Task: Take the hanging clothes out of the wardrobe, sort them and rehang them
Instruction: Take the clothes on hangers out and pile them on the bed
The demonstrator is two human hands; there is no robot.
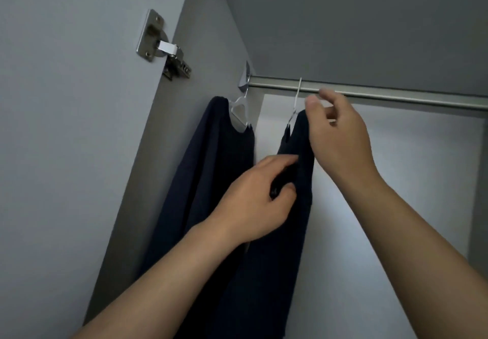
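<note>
Two dark navy garments hang on white hangers from the metal wardrobe rail (396, 94). The left garment (211, 159) hangs close to the wardrobe's side wall on its hanger (239, 109). The second garment (295, 220) hangs to its right on a thin white hanger (297, 101) hooked over the rail. My left hand (253, 201) pinches a fold of the second garment at mid-height. My right hand (340, 132) is at the garment's top by the hanger, thumb against the fabric's upper edge, fingers curled just under the rail.
The open wardrobe door (66, 153) fills the left, with a metal hinge (163, 48) near its top. The rail bracket (245, 80) is fixed to the side wall. The pale back panel (396, 193) shows behind; the rail runs bare to the right.
</note>
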